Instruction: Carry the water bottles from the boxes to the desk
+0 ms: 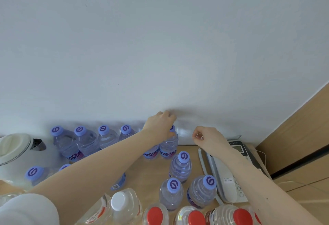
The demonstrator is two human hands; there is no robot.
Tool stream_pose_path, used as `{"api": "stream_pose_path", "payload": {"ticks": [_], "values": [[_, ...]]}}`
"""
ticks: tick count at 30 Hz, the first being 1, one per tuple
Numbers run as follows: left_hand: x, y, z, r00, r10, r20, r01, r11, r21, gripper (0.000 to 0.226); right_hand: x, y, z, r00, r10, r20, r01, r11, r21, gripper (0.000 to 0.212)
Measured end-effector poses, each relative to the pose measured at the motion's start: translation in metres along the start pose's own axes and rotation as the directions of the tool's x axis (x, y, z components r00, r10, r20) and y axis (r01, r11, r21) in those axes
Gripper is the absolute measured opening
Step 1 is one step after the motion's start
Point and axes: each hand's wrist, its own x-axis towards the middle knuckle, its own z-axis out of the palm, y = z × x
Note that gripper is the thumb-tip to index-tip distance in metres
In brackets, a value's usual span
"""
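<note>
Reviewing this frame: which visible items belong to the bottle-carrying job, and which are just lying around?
Job: purple-capped water bottles, one gripped by the left hand; red-capped bottles; white-capped bottle; desk.
Lying about: kettle; telephone.

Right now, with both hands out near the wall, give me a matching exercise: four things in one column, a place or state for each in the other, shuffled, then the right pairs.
Things:
1. left hand
2. right hand
3. kettle
4. telephone

Places or states:
A. at the right end of the desk
B. fingers curled, holding nothing
C. white, at the far left
D. grips the top of a purple-capped bottle by the wall

Pairs: 1-D, 2-B, 3-C, 4-A
</note>
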Motion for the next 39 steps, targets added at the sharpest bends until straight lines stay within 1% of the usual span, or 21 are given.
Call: {"api": "stream_pose_path", "payload": {"ticks": [3,7,10,12,14,16,18,19,21,27,29,34,39], "values": [[-0.010,-0.002,-0.005,0.997,0.023,-0.072,-0.017,0.997,0.080,0.035,-0.008,-0.005,-0.003,1.000,-0.012,-0.002,0.012,1.000,0.018,0.013],[-0.029,-0.004,-0.011,0.990,0.041,-0.137,-0.034,0.998,0.055,0.032,-0.023,-0.016,-0.004,0.998,-0.068,0.017,0.066,0.995,0.076,0.008],[-0.043,-0.004,-0.009,0.982,0.042,-0.183,-0.043,0.999,-0.002,0.031,-0.035,-0.023,0.000,0.993,-0.102,0.059,0.094,0.988,0.123,0.017],[-0.052,-0.004,-0.005,0.982,0.036,-0.188,-0.042,0.999,-0.031,0.031,-0.042,-0.028,0.003,0.988,-0.132,0.082,0.121,0.983,0.135,0.024],[-0.062,-0.004,0.000,0.984,0.026,-0.174,-0.037,0.997,-0.060,0.030,-0.047,-0.032,0.006,0.981,-0.163,0.105,0.154,0.984,0.089,0.035],[-0.071,-0.004,0.005,0.988,0.020,-0.152,-0.037,0.994,-0.106,0.029,-0.050,-0.036,0.009,0.976,-0.175,0.131,0.181,0.983,-0.034,0.044],[-0.078,-0.004,0.008,0.990,0.014,-0.140,-0.035,0.988,-0.149,0.029,-0.051,-0.039,0.014,0.971,-0.177,0.160,0.201,0.968,-0.149,0.047],[-0.080,-0.005,0.009,0.990,0.010,-0.138,-0.033,0.985,-0.168,0.029,-0.051,-0.040,0.017,0.970,-0.173,0.172,0.203,0.963,-0.176,0.047],[-0.084,-0.006,0.011,0.990,0.002,-0.140,-0.030,0.979,-0.199,0.029,-0.048,-0.040,0.021,0.971,-0.156,0.180,0.187,0.967,-0.174,0.046],[-0.089,-0.008,0.016,0.993,-0.005,-0.122,-0.023,0.972,-0.234,0.028,-0.041,-0.036,0.031,0.981,-0.149,0.122,0.159,0.985,-0.070,0.027],[-0.090,-0.010,0.017,0.995,-0.008,-0.104,-0.018,0.969,-0.245,0.028,-0.038,-0.033,0.031,0.984,-0.147,0.098,0.151,0.988,-0.037,0.024],[-0.087,-0.016,0.015,0.997,-0.021,-0.075,0.000,0.963,-0.270,0.028,-0.027,-0.026,0.021,0.994,-0.105,0.029,0.105,0.994,0.025,0.025],[-0.081,-0.025,0.016,0.997,-0.037,-0.066,0.017,0.959,-0.283,0.026,-0.008,-0.022,0.011,0.995,-0.103,0.000,0.103,0.995,0.011,0.026]]}}
